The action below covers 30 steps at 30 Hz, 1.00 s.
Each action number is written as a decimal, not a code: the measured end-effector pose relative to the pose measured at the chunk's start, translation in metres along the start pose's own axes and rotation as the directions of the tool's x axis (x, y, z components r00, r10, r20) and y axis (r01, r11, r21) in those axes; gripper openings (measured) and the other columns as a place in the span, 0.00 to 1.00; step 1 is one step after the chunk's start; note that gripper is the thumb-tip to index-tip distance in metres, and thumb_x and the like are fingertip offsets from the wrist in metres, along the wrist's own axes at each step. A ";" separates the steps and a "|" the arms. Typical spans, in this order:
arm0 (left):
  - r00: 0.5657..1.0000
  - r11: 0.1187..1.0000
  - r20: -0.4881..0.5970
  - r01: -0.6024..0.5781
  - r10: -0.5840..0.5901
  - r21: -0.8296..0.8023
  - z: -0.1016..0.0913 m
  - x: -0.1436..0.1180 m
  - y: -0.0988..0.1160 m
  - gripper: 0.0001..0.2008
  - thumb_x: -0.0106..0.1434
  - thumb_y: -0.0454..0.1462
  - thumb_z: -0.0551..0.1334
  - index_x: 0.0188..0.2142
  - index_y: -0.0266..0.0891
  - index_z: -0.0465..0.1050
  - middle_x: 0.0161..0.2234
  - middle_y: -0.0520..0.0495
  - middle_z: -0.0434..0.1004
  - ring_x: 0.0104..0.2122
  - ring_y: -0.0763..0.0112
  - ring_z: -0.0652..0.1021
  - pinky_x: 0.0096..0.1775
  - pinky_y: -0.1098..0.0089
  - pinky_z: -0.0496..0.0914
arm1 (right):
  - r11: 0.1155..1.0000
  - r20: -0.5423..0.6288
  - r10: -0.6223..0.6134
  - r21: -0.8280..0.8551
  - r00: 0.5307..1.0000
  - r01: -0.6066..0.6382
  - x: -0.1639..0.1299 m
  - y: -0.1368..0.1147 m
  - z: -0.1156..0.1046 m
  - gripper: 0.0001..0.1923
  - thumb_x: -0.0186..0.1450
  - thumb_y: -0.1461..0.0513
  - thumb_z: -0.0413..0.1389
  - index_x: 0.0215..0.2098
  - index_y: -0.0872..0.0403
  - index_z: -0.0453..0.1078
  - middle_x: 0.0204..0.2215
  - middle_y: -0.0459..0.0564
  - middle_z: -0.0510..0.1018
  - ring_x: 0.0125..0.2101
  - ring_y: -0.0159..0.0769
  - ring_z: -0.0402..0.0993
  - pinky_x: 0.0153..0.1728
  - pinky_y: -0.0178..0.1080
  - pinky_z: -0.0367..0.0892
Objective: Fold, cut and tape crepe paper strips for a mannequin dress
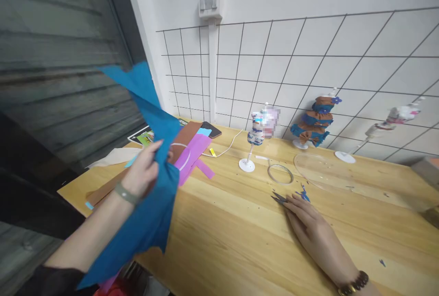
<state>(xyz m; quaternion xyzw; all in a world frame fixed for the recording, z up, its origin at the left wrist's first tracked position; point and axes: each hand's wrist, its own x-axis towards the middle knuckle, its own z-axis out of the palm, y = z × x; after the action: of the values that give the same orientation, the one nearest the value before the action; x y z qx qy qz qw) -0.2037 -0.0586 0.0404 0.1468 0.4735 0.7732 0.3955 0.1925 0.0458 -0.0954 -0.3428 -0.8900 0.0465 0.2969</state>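
Note:
A large crumpled sheet of blue crepe paper (154, 195) is gripped in my left hand (144, 168), raised over the table's left side. It spreads above and below the hand. My right hand (308, 223) rests low on the wooden table, its fingers closed over a pair of scissors (279, 198). Only the dark blades stick out past the fingertips, slightly apart; the handles are hidden. Blue paper scraps (303, 192) lie just beyond that hand. Behind the raised sheet are a purple paper strip (195, 150) and a brown paper strip (187, 137), partly covered.
Small decorated figures stand along the wall: a white one (255, 136), a brown-and-blue ruffled one (313, 122) and a leaning white one (380, 129). A roll of clear tape (280, 174), a transparent disc (322, 170) and a phone (212, 130) lie on the table (222, 227).

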 end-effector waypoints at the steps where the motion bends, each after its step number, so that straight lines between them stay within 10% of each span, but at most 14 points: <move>1: 0.998 0.999 0.031 0.048 -0.049 0.016 0.006 0.009 -0.016 0.06 0.59 0.27 0.54 0.34 0.31 0.69 0.19 0.51 0.73 0.18 0.79 0.71 0.23 0.78 0.69 | 0.999 0.007 0.019 0.033 1.000 -0.019 0.004 -0.004 0.000 0.15 0.65 0.58 0.47 0.45 0.54 0.70 0.48 0.56 0.73 0.51 0.44 0.66 0.53 0.51 0.62; 10: 0.957 0.980 0.247 0.113 -0.152 0.163 0.017 0.042 -0.117 0.17 0.49 0.34 0.67 0.40 0.33 0.73 0.40 0.39 0.78 0.41 0.56 0.77 0.46 0.58 0.71 | 0.895 0.095 0.348 0.262 0.933 -0.361 0.092 -0.023 0.026 0.20 0.61 0.53 0.49 0.47 0.56 0.68 0.41 0.56 0.76 0.35 0.39 0.74 0.36 0.43 0.69; 20: 0.899 0.975 0.415 0.049 -0.137 0.216 0.006 0.046 -0.123 0.24 0.54 0.40 0.66 0.50 0.37 0.67 0.49 0.39 0.72 0.48 0.55 0.73 0.49 0.56 0.68 | 0.855 0.169 0.406 0.277 0.898 -0.438 0.171 -0.010 0.088 0.12 0.61 0.55 0.50 0.33 0.53 0.70 0.24 0.46 0.76 0.26 0.35 0.72 0.28 0.38 0.65; 30: 0.903 0.970 0.407 0.039 -0.137 0.241 0.009 0.048 -0.121 0.21 0.54 0.39 0.66 0.48 0.38 0.70 0.50 0.41 0.72 0.49 0.56 0.73 0.50 0.57 0.67 | 0.804 0.191 0.493 0.273 0.849 -0.528 0.238 0.033 0.122 0.17 0.64 0.57 0.52 0.49 0.55 0.64 0.46 0.51 0.70 0.41 0.36 0.70 0.40 0.45 0.68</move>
<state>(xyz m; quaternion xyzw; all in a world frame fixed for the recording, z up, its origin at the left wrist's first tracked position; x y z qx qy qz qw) -0.1721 0.0116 -0.0645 0.3325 0.4684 0.6453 0.5037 0.0027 0.2374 -0.0863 -0.5145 -0.7606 0.2853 0.2746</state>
